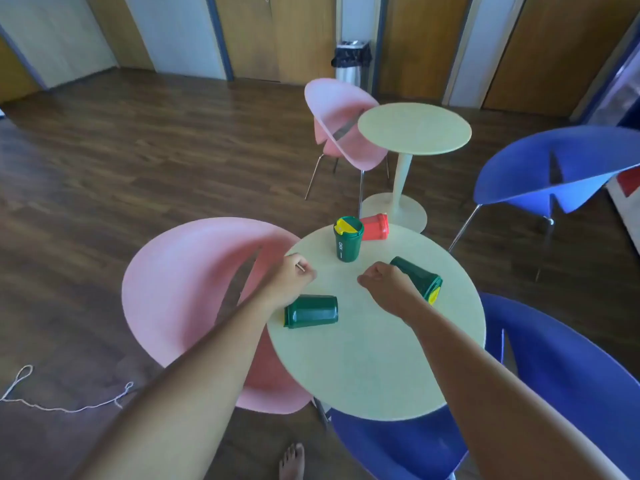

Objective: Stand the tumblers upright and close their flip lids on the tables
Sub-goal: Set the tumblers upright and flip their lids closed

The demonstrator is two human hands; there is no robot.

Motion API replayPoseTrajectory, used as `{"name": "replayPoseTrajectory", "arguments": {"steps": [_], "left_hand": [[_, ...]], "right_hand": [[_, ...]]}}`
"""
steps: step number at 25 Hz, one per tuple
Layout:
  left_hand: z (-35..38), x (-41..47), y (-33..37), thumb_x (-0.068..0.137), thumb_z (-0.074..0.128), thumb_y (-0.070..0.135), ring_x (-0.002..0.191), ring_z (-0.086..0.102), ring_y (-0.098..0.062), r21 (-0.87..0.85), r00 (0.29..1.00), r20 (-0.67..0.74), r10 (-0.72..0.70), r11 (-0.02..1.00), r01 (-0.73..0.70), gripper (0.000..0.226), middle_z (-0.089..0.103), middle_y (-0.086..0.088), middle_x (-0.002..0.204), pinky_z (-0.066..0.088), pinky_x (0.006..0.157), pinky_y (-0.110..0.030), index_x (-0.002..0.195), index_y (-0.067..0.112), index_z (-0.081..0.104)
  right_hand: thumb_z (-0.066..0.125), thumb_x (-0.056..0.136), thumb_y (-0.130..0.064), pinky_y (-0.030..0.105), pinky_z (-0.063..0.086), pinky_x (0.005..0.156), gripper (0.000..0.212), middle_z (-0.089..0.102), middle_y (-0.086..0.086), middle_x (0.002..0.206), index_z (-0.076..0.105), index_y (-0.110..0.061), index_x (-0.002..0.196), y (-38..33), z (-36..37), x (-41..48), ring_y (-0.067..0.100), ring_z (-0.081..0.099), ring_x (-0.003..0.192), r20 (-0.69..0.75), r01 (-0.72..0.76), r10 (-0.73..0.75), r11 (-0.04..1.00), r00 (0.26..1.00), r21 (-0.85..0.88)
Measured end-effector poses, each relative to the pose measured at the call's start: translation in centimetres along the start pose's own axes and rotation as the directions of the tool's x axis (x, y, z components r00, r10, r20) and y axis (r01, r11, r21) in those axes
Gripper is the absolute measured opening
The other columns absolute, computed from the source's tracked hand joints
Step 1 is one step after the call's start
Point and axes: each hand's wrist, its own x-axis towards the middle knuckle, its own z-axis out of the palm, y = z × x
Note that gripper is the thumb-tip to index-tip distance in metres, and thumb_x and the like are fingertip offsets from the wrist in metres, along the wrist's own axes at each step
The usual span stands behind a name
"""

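Note:
On the round pale table (374,368) a green tumbler (347,240) stands upright with its yellow flip lid on top. A red tumbler (374,226) lies on its side behind it. One green tumbler (311,311) lies on its side near the table's left edge, just under my left wrist. Another green tumbler (420,278) with a yellow lid lies tipped on the right, partly hidden behind my right hand. My left hand (292,277) hovers over the table with fingers curled, holding nothing. My right hand (389,287) is a loose fist, also holding nothing.
A pink chair (194,299) stands left of the table, and blue chairs (561,386) close in on the right and front. A second round table (414,128) with a pink chair (343,123) stands farther back. A white cord (62,403) lies on the wooden floor. My bare foot (292,460) shows below.

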Motion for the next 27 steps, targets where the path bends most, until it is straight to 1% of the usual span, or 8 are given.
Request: {"name": "replayPoseTrajectory", "arguments": {"steps": [5,9,13,15,18,22,25,27], "left_hand": [[2.6,3.7,-6.7,0.094,0.064,0.033,0.11,0.057,-0.023,-0.022,0.974,0.124,-0.189,0.981,0.193,0.041,0.056,-0.009,0.137,0.04,0.081,-0.026,0.128,0.012,0.054],[3.3,6.4,-10.7,0.089,0.07,0.03,0.119,0.049,-0.024,-0.02,0.925,0.267,-0.272,0.958,0.287,0.072,0.035,-0.011,0.15,0.039,0.082,-0.026,0.151,0.017,0.035],[4.3,8.3,-14.4,0.077,0.083,0.03,0.141,0.035,-0.024,0.081,0.862,0.447,-0.241,0.97,0.229,0.105,0.025,-0.006,0.16,0.036,0.091,-0.026,0.158,0.021,0.017],[4.9,8.7,-15.7,0.073,0.085,0.033,0.14,0.038,-0.025,0.128,0.855,0.477,-0.202,0.979,0.16,0.112,0.028,-0.006,0.158,0.038,0.099,-0.028,0.158,0.022,0.014],[5.5,8.9,-16.5,0.068,0.087,0.036,0.128,0.049,-0.026,0.139,0.865,0.475,-0.159,0.985,0.105,0.11,0.042,-0.005,0.147,0.045,0.1,-0.035,0.154,0.022,0.021],[5.3,9.1,-16.0,0.062,0.088,0.033,0.113,0.054,-0.022,0.067,0.904,0.422,-0.072,0.997,0.048,0.095,0.045,-0.003,0.127,0.048,0.092,-0.031,0.141,0.024,0.037],[4.2,9.5,-14.1,0.063,0.088,0.03,0.105,0.051,-0.015,0.006,0.93,0.364,0.053,0.998,-0.059,0.09,0.037,0.0,0.124,0.043,0.091,-0.024,0.138,0.029,0.04],[3.5,10.0,-12.2,0.064,0.088,0.033,0.105,0.048,-0.01,0.001,0.931,0.338,0.14,0.989,-0.149,0.092,0.034,0.002,0.126,0.04,0.092,-0.021,0.141,0.032,0.039]], "right_hand": [[0.06,0.089,-0.03,0.029,0.047,0.07,0.024,0.069,0.006,0.105,0.064,-0.017,0.109,2.1,6.2,3.7,0.022,0.06,0.083,0.035,-0.206,0.203,0.97,0.979,0.132],[0.054,0.092,-0.026,0.025,0.043,0.062,0.042,0.066,0.006,0.123,0.054,-0.018,0.134,2.6,10.4,5.9,0.022,0.06,0.087,0.088,-0.329,0.317,0.926,0.944,0.186],[0.048,0.094,-0.025,0.028,0.044,0.074,0.048,0.064,0.003,0.131,0.047,-0.016,0.142,3.4,13.5,7.5,0.024,0.059,0.096,0.099,-0.399,0.386,0.898,0.917,0.188],[0.047,0.094,-0.023,0.028,0.042,0.069,0.037,0.067,0.003,0.113,0.057,-0.015,0.129,3.5,13.9,7.7,0.025,0.06,0.09,0.065,-0.442,0.439,0.869,0.896,0.222],[0.046,0.089,-0.018,0.029,0.031,0.061,0.019,0.049,0.006,0.074,0.059,-0.008,0.08,3.7,14.0,8.3,0.022,0.04,0.064,0.019,-0.454,0.457,0.875,0.889,0.169],[0.045,0.088,-0.017,0.031,0.032,0.062,0.028,0.047,0.008,0.074,0.06,0.006,0.094,3.8,14.1,8.6,0.023,0.04,0.066,-0.013,-0.455,0.467,0.866,0.884,0.206],[0.043,0.086,-0.016,0.039,0.046,0.065,0.028,0.058,0.008,0.079,0.065,-0.003,0.096,3.9,13.9,8.5,0.025,0.05,0.07,-0.031,-0.424,0.453,0.855,0.891,0.299],[0.042,0.082,-0.017,0.05,0.054,0.081,0.027,0.064,0.009,0.083,0.067,-0.013,0.09,4.3,13.3,8.7,0.028,0.058,0.078,-0.056,-0.398,0.448,0.839,0.892,0.37]]}}
